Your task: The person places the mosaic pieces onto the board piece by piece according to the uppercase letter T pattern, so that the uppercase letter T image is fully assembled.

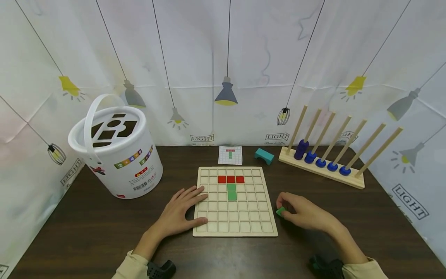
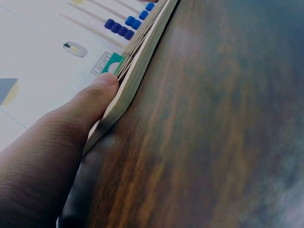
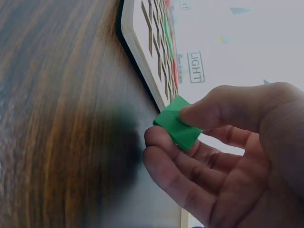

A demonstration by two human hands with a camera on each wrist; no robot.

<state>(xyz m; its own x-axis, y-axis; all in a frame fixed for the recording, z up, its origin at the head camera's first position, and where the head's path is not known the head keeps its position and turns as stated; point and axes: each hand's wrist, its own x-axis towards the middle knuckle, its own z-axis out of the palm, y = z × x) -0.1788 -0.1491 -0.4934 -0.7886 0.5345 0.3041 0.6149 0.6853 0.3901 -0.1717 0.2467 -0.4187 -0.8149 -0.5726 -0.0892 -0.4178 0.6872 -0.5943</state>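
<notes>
A wooden grid board (image 1: pixel 212 216) lies on the table, with three red tiles (image 1: pixel 231 179) in a row and two green tiles (image 1: pixel 231 192) in a column below the middle one. My left hand (image 1: pixel 181 211) rests on the board's left edge with fingers spread; its thumb (image 2: pixel 102 90) lies along that edge in the left wrist view. Just off the board's right edge, my right hand (image 1: pixel 303 211) pinches a green square tile (image 3: pixel 178 122) between thumb and fingers. A small pattern card (image 1: pixel 223 157) behind the board shows a red bar over a green stem.
A white lidded bucket (image 1: pixel 139 170) with a handle stands at the back left. Behind the board to the right lie a teal arch block (image 1: pixel 264 155) and a wooden peg stand (image 1: pixel 327 172) with blue beads. A lamp-printed curtain (image 1: pixel 195 69) hangs along the table's back edge.
</notes>
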